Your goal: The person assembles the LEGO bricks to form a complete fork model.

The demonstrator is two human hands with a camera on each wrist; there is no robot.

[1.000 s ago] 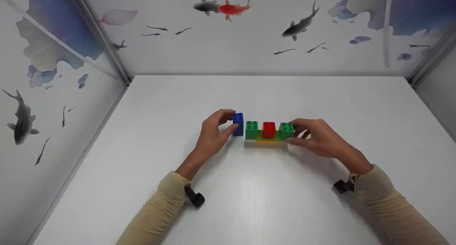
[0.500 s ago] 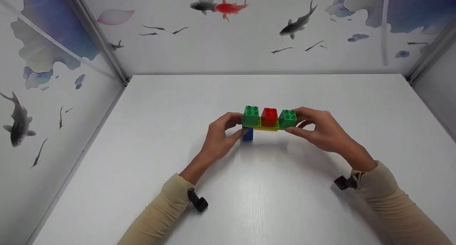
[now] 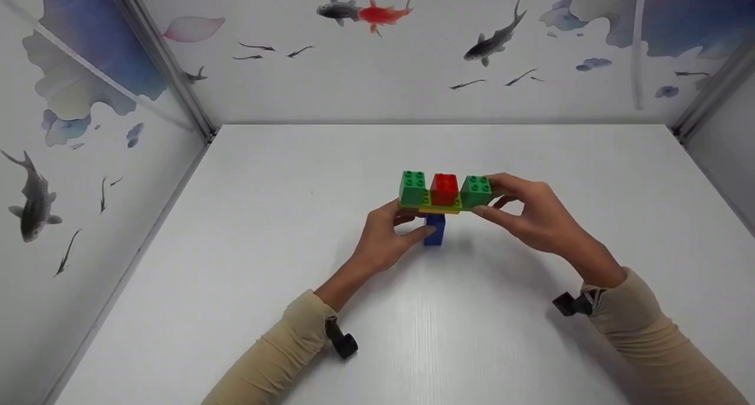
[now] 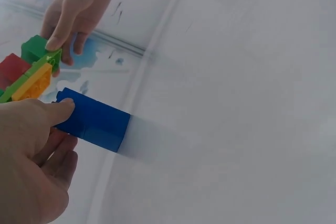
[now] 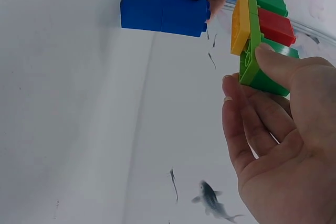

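Note:
My left hand [image 3: 386,240] pinches an upright stack of two blue toy building bricks [image 3: 435,231] near its top. The stack's lower end appears to meet the white tabletop. Above it, my right hand [image 3: 534,216] holds a brick assembly by its right end. A light green plate [image 5: 254,17] forms its base, bearing a red brick [image 3: 445,189] between a left green brick [image 3: 412,188] and a right green brick [image 3: 476,191]. Under the plate's middle sits a yellow-orange brick [image 4: 34,83]. Both wrist views show a gap between the blue studs and this yellow-orange brick.
The white table [image 3: 236,234] meets a back wall [image 3: 407,92] and a left wall [image 3: 88,181], both printed with fish and petals. A black wrist device [image 3: 343,340] hangs under the left sleeve, another black wrist device [image 3: 572,303] under the right.
My right hand has lifted the assembly off the table. My left hand has moved the blue stack right and nearer, from beside the assembly to beneath its middle.

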